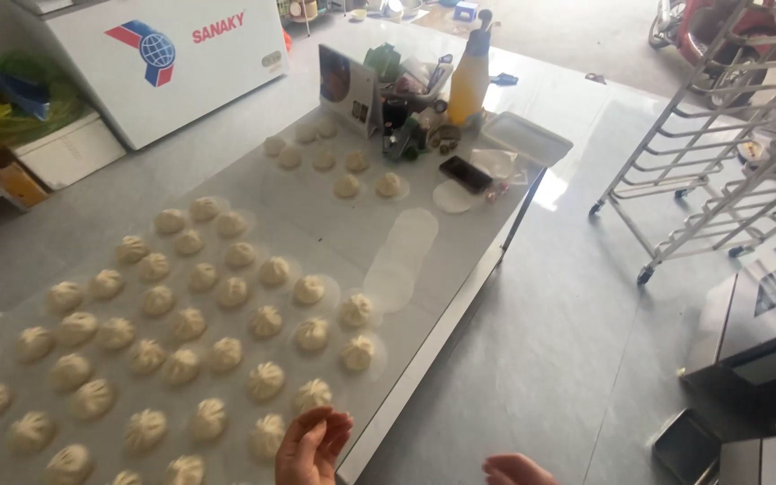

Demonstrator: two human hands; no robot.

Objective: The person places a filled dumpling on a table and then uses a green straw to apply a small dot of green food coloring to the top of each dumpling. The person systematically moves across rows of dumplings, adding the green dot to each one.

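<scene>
Dozens of pleated buns (265, 321) cover table (460, 269). Left hand (312, 445), fingers loosely curled, empty, hovers by edge bun (313, 394); right hand (515, 469) off-table, fingers' state unclear. Careless knock could squash pleats.

Pleated white buns (226, 323), raw and pale, each twisted to a peak on top, seated upright on round paper discs (403, 259). Arranged in slanting rows across the near part of the worktop (316, 216). Nearest bun (313, 395) just beside the left hand (312, 445), fingers curled, not touching.
</scene>
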